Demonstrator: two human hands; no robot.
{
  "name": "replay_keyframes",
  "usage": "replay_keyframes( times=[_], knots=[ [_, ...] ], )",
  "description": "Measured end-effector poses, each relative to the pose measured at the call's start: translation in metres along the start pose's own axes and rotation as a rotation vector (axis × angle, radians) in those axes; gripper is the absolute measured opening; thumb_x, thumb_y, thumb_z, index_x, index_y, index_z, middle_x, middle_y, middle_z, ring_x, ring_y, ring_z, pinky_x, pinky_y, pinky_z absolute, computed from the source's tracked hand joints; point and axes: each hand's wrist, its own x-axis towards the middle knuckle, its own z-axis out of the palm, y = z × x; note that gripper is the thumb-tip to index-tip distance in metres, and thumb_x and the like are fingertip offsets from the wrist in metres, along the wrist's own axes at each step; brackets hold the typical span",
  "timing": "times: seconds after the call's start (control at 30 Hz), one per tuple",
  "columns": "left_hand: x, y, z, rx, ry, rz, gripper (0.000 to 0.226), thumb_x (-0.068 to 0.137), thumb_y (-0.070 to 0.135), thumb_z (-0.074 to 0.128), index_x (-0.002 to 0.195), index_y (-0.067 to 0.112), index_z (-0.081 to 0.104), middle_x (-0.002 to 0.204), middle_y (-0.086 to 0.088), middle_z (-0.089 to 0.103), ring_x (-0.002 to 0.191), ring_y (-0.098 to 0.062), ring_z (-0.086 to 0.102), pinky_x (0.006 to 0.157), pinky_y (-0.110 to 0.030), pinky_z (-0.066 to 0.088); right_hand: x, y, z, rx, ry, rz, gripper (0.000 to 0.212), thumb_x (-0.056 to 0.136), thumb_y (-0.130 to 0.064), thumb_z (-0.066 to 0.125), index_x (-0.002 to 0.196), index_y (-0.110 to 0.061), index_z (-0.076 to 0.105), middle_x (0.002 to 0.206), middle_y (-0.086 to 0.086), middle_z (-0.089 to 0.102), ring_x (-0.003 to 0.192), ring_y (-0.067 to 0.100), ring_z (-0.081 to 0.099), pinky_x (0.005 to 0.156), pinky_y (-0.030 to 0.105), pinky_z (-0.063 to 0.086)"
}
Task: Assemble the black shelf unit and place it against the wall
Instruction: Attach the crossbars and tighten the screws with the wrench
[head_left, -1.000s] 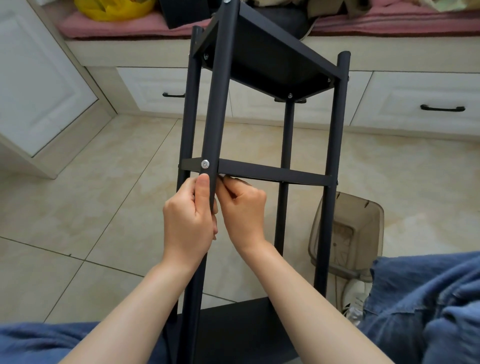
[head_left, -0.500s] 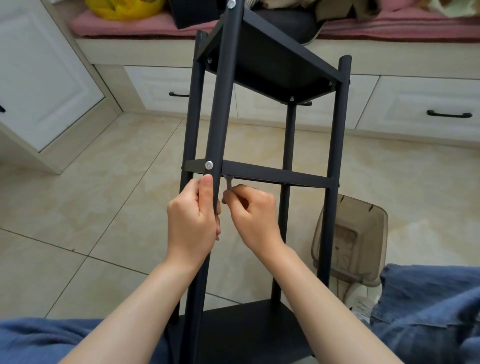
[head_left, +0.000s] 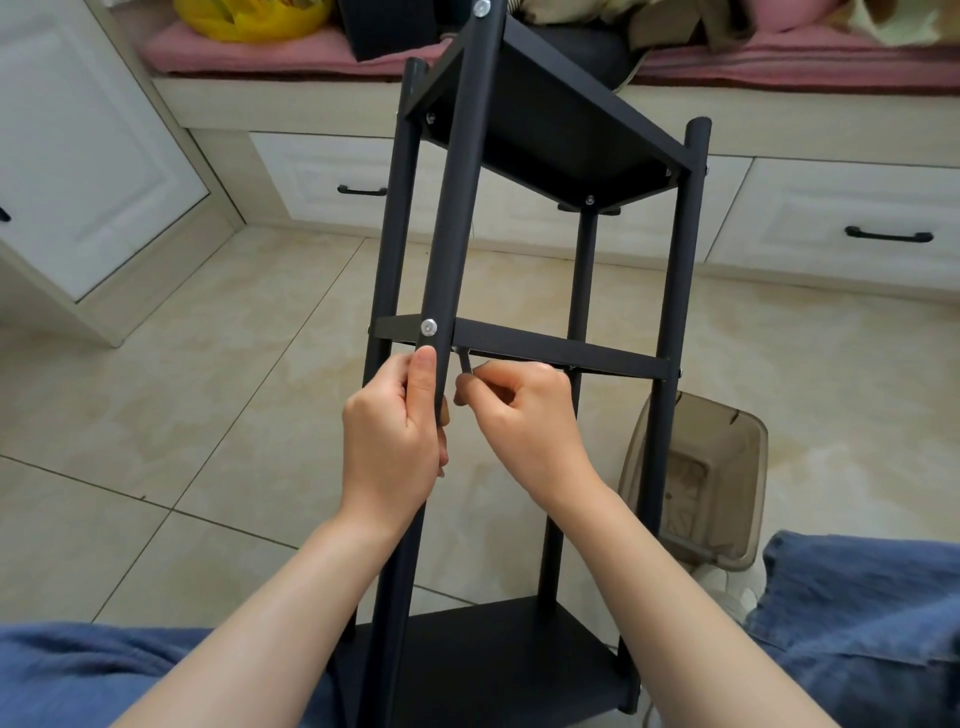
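Left hand (head_left: 392, 441) wraps its grip round the shelf's (head_left: 545, 135) front post (head_left: 457, 208), thumb up just below a silver bolt (head_left: 428, 327). Right hand (head_left: 524, 421) pinches a small bent metal key (head_left: 464, 361) under the middle board (head_left: 545, 353). The shelf leans over the tile floor (head_left: 182, 389) between the knees: four round matte-black posts, three flat boards.

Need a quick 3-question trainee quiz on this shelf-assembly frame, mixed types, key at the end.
1. True or false: the left hand grips the front post just below a silver screw.
2. The right hand pinches: A) a hammer B) a small metal tool under the middle shelf C) a drawer handle.
3. Fill in: on the floor, at the picture's right, stands a translucent ____.
Key: 1 true; 2 B; 3 bin.
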Motion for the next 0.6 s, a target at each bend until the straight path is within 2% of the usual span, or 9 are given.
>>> replay_keyframes(
  times=[0.03, 0.13, 0.17, 0.2, 0.27, 0.43, 0.6],
  knots=[
    [0.0, 0.0, 0.0, -0.002, -0.003, 0.003, 0.049, 0.098, 0.05, 0.034, 0.071, 0.013, 0.051, 0.057, -0.005, 0.055, 0.035, -0.013, 0.051, 0.037, -0.024, 0.041, 0.001, -0.001, -0.001, 0.002, 0.001, 0.006, 0.025, 0.092, -0.012, 0.063, 0.069, -0.008, 0.073, 0.054, -0.013, 0.057, 0.056, 0.006, 0.052, 0.056, 0.012, 0.033],
    [-0.002, 0.001, 0.0, -0.011, -0.01, 0.01, 0.047, 0.098, 0.049, 0.035, 0.071, 0.014, 0.051, 0.056, -0.004, 0.054, 0.035, -0.013, 0.05, 0.038, -0.025, 0.04, 0.001, -0.003, -0.003, 0.022, 0.011, 0.01, 0.023, 0.092, -0.012, 0.063, 0.072, -0.007, 0.075, 0.051, -0.017, 0.053, 0.055, 0.005, 0.053, 0.054, 0.012, 0.034],
    [-0.002, 0.001, 0.0, -0.013, -0.012, 0.012, 0.047, 0.098, 0.049, 0.036, 0.071, 0.014, 0.051, 0.056, -0.003, 0.054, 0.035, -0.014, 0.05, 0.038, -0.025, 0.04, 0.001, -0.003, -0.003, 0.023, 0.011, 0.004, 0.024, 0.092, -0.013, 0.063, 0.072, -0.006, 0.075, 0.052, -0.012, 0.056, 0.055, 0.009, 0.054, 0.053, 0.015, 0.035],
    [-0.002, 0.001, 0.0, -0.016, -0.013, 0.014, 0.046, 0.098, 0.048, 0.036, 0.071, 0.014, 0.051, 0.056, -0.002, 0.054, 0.035, -0.014, 0.051, 0.038, -0.025, 0.04, 0.001, -0.003, -0.002, 0.022, 0.01, -0.005, 0.026, 0.093, -0.014, 0.063, 0.071, -0.005, 0.074, 0.053, -0.005, 0.059, 0.055, 0.014, 0.055, 0.054, 0.023, 0.041],
    [-0.001, 0.001, 0.0, -0.017, -0.015, 0.024, 0.046, 0.099, 0.047, 0.037, 0.071, 0.013, 0.051, 0.055, -0.001, 0.054, 0.035, -0.015, 0.051, 0.038, -0.024, 0.04, 0.001, -0.002, -0.002, 0.023, 0.009, -0.017, 0.03, 0.094, -0.016, 0.063, 0.069, -0.004, 0.073, 0.056, 0.003, 0.063, 0.056, 0.018, 0.058, 0.06, 0.033, 0.047],
    [-0.002, -0.001, 0.0, -0.013, -0.021, 0.055, 0.044, 0.101, 0.044, 0.038, 0.073, 0.013, 0.053, 0.051, 0.0, 0.052, 0.035, -0.016, 0.052, 0.04, -0.021, 0.039, 0.001, 0.004, 0.006, 0.016, 0.058, -0.052, 0.026, 0.095, -0.016, 0.065, 0.074, -0.005, 0.076, 0.065, 0.0, 0.071, 0.058, 0.001, 0.061, 0.061, 0.015, 0.046],
    [-0.002, 0.0, 0.001, -0.023, -0.042, 0.07, 0.048, 0.101, 0.044, 0.037, 0.077, 0.006, 0.055, 0.053, -0.001, 0.052, 0.036, -0.016, 0.052, 0.04, -0.023, 0.04, 0.004, 0.011, 0.025, 0.016, 0.157, -0.081, 0.024, 0.095, -0.016, 0.065, 0.075, -0.005, 0.074, 0.066, 0.0, 0.07, 0.056, 0.007, 0.055, 0.059, 0.019, 0.045]
  ],
)
